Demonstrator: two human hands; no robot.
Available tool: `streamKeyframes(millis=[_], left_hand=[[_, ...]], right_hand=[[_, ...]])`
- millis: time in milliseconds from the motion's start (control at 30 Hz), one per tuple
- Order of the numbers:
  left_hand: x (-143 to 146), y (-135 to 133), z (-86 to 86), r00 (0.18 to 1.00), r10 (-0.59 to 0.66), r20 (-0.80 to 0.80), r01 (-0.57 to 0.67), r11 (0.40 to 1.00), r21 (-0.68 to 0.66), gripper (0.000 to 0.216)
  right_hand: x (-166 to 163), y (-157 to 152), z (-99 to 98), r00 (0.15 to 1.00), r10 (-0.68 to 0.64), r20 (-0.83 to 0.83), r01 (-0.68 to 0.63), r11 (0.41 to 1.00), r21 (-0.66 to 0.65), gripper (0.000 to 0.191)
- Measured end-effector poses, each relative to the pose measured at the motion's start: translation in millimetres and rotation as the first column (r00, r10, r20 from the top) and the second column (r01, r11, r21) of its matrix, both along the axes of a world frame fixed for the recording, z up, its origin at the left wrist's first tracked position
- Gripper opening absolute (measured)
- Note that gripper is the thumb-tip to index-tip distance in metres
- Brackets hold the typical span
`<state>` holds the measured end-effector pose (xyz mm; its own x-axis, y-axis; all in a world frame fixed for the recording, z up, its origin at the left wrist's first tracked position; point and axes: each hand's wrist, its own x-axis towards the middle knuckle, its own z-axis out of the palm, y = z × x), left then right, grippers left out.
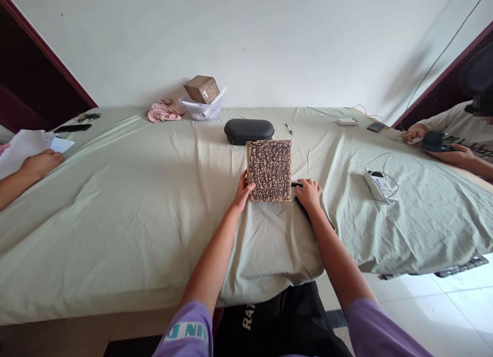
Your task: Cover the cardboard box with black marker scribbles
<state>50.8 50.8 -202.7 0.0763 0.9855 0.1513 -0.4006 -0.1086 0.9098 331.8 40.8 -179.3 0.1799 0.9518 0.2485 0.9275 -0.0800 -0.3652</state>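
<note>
A brown cardboard square covered in black scribbles (269, 170) lies flat on the sheet-covered table (134, 208). My left hand (242, 191) rests against its left edge, thumb on top and fingers curled at the side. Just right of the card, my right hand (308, 192) lies knuckles up on a black marker pen (296, 184), fingers curled over it. A thin dark strip (304, 212) runs under my right wrist.
A black oval case (248, 131) sits just behind the card. Farther back are a pink cloth (165, 110), a clear tub with a small box (202, 97), and a pen (288, 128). A white device with cable (379, 185) lies right. Other people's hands sit at both sides.
</note>
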Motion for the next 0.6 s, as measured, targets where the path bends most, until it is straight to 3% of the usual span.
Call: streamKeyframes(millis=[133,200,233,300,367,400,500,600], left_hand=[[0,-1,0.5,0.999,0.037,-0.001,-0.037,0.999,-0.026,0.119],[1,-3,3.7,0.997,0.059,0.043,-0.056,0.997,-0.053,0.134],[2,-5,5.7,0.995,0.061,0.074,-0.057,0.997,-0.053,0.14],[6,-10,9.4,0.992,0.038,0.124,-0.034,0.999,-0.032,0.142],[11,-14,11.2,0.991,-0.015,0.133,0.017,1.0,-0.012,0.135],[13,-16,11.2,0.99,-0.054,0.129,0.057,0.998,-0.016,0.132],[14,-15,9.9,0.984,-0.152,0.097,0.156,0.988,-0.025,0.122],[-2,-6,11.8,0.995,-0.088,0.052,0.089,0.996,-0.017,0.124]], right_hand=[[6,-4,8.1,0.998,0.019,-0.059,-0.015,0.998,0.067,0.046],[9,-10,14.4,0.969,0.158,-0.191,-0.129,0.979,0.156,0.048],[9,-13,17.7,0.911,0.271,-0.31,-0.21,0.954,0.215,0.054],[1,-21,24.0,0.646,0.491,-0.585,-0.358,0.871,0.335,0.085],[-17,-27,30.2,0.333,0.541,-0.772,-0.432,0.816,0.385,0.121],[-27,-28,33.8,0.231,0.523,-0.82,-0.44,0.808,0.391,0.127],[-55,-21,47.6,0.112,0.476,-0.872,-0.413,0.821,0.395,0.116],[-59,-2,60.4,0.075,0.473,-0.878,-0.439,0.806,0.397,0.105]])
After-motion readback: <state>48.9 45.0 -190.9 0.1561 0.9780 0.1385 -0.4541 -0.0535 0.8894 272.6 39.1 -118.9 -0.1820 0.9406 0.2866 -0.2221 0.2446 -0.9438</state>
